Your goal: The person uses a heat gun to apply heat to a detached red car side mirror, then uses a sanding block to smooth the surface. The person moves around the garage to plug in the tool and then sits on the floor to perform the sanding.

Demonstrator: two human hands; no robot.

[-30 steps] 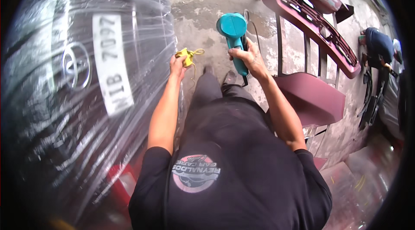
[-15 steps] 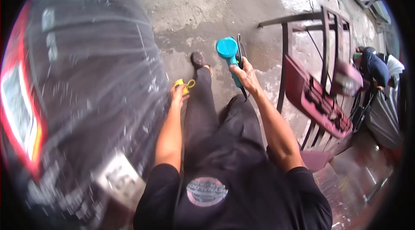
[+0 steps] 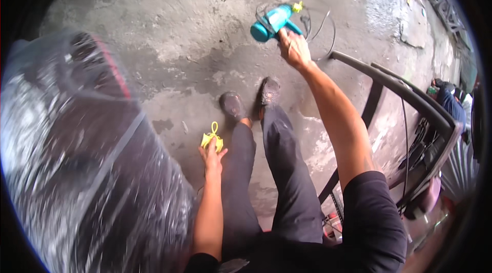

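My right hand (image 3: 295,51), arm stretched forward, grips the handle of a teal pistol-shaped power tool (image 3: 277,18). A dark cord (image 3: 324,26) loops off to its right, and a small yellow piece (image 3: 298,6) shows at the tool's far end. Lower and to the left, my left hand (image 3: 211,158) holds a small yellow bundle (image 3: 212,141) with a thin loop standing up from it. Its exact kind is not clear. The fingers of that hand are partly hidden behind the bundle, with one finger spread to the right.
On the left stands a car (image 3: 97,139) draped in clear plastic film. A dark metal frame (image 3: 410,86) rises close by my right arm. Farther right, a person (image 3: 447,104) bends low. My shoes (image 3: 270,91) stand on a worn concrete floor (image 3: 179,22).
My right hand has moved forward and turned the tool sideways. The left hand sits lower in view with the yellow bundle still held. My view has shifted, and both shoes now show.
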